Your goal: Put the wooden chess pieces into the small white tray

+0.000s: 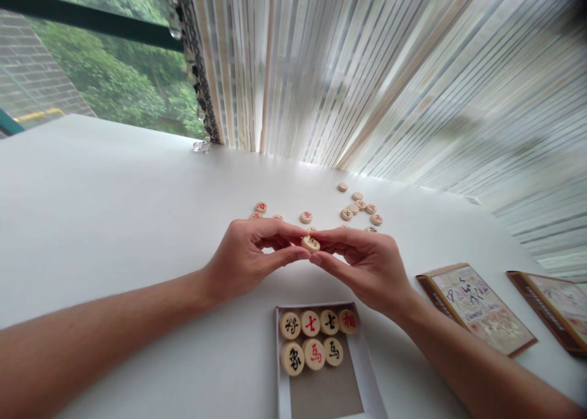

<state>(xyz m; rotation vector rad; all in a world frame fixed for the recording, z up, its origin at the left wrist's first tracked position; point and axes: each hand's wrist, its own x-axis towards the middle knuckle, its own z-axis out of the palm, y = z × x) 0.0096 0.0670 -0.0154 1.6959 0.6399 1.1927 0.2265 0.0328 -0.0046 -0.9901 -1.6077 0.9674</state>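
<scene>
My left hand (250, 257) and my right hand (364, 263) meet above the white table (114, 223), fingertips pinched together on one round wooden chess piece (310, 243) with a black character. Below my hands lies an open shallow box tray (362, 358). It holds several round wooden pieces (314, 339) with red and black characters, in two rows. More loose pieces (360, 208) lie scattered on the table beyond my hands.
Two brown-edged box lids or sleeves, one nearer (477, 309) and one further right (553, 309), lie flat at the right. Striped curtains (389, 70) hang behind the table. A window (92, 58) shows trees at the upper left.
</scene>
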